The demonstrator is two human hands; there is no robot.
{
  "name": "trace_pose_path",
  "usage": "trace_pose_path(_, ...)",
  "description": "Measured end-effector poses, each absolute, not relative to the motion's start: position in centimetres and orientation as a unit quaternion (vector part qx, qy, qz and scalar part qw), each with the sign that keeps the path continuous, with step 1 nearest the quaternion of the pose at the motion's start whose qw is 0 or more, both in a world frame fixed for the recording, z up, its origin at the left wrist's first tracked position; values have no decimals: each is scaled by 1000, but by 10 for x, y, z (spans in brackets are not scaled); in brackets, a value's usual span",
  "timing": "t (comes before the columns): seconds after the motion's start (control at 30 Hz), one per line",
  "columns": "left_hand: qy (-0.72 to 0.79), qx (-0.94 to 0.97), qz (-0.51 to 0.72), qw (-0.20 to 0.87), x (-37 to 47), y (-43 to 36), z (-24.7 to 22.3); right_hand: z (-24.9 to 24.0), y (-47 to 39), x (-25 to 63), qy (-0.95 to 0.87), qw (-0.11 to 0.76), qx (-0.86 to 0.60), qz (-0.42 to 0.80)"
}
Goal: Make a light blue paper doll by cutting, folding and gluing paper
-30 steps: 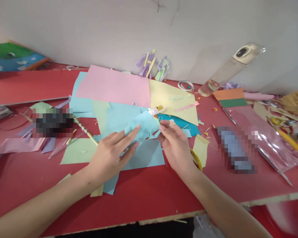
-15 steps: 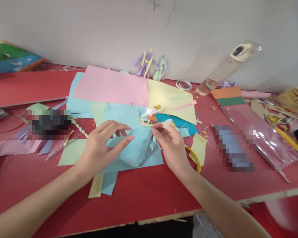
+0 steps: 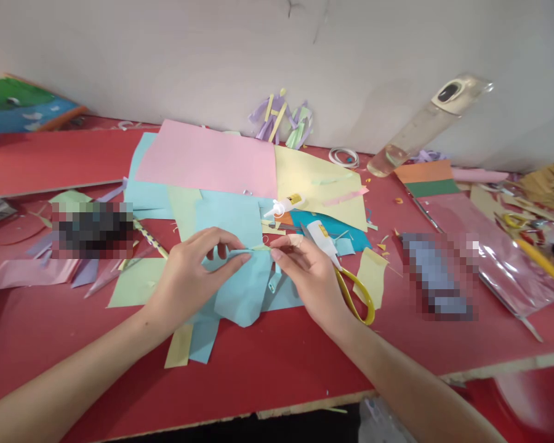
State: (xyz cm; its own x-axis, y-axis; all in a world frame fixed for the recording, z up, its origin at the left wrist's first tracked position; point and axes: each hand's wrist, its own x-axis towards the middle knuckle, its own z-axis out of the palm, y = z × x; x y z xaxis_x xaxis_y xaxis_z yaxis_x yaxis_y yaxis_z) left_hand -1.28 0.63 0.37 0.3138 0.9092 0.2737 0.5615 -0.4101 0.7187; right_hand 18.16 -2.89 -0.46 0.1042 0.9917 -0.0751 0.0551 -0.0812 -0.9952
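A light blue piece of paper (image 3: 240,295) hangs between my hands, its top edge turned towards me. My left hand (image 3: 203,261) pinches that edge at its left end between thumb and fingers. At the right end, my right hand (image 3: 305,267) closes thumb and fingertips on the same paper. A thin pale green strip (image 3: 261,248) lies along the edge between my fingertips. Under and behind it are more light blue sheets (image 3: 226,215). Beside my right hand lie yellow-handled scissors (image 3: 367,295) and a white glue bottle (image 3: 322,240); another glue bottle (image 3: 284,205) lies just beyond.
Pink (image 3: 207,157) and yellow sheets (image 3: 321,178) lie at the back, near paper figures (image 3: 270,117) against the wall. A water bottle (image 3: 410,141) leans there. A pink plastic folder (image 3: 498,246) is on the right; paper scraps (image 3: 32,271) litter the left of the red table (image 3: 277,363).
My left hand has closed on the blue paper's edge; its fingers were apart before. The paper has tilted, with its edge pulled straight between both hands. The scissors and nearer glue bottle show more.
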Motion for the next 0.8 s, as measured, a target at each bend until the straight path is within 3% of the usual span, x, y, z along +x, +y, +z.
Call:
trace_pose_path(0.27,476,772,363,213,-14,6,2,-8,-27,184,-448,473,-558,515)
trace_pose_path(0.8,479,734,379,297,-11,5,6,-7,-28,182,-457,473,-549,516)
